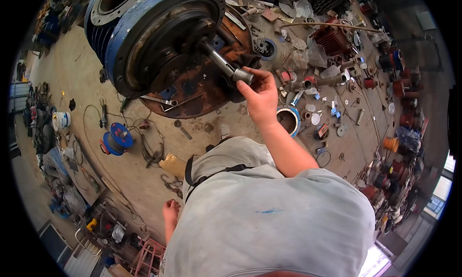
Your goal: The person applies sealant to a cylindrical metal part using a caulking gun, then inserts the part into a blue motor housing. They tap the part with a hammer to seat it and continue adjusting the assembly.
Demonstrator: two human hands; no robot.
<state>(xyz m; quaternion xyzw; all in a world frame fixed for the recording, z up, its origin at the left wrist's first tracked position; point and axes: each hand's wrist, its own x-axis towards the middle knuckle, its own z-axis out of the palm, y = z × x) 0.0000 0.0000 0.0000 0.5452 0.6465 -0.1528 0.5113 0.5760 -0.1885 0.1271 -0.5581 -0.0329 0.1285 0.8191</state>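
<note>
Steel collar (244,76) sits at 12 o'clock from the middle of the view, at the free end of a bright, slotted shaft (219,60) that points out toward 4 o'clock from a dark recess in the blue housing (126,24). The right hand (263,95) is closed around it in a pinch, thumb on the near side and forefinger over the far edge; such a light hold seems apt for feeling or steadying a small round part, and reaching from 5 o'clock leaves most of the shaft unobstructed. The housing, at 11 o'clock, appears to rest on the rusty round plate (199,103), presumably a sturdy stand that keeps the shaft within reach. A wrench (159,101) lies at 10 o'clock by the plate's edge, probably to stay handy. The left hand (171,211) hangs at 7 o'clock, well apart from the work, fingers curled; whether it holds anything, I cannot tell. The other fingertips behind the collar are hidden, as is the shaft's inner end in shadow; whether the collar is separate or part of the shaft is unclear. The housing's top is cut off by the frame.
</note>
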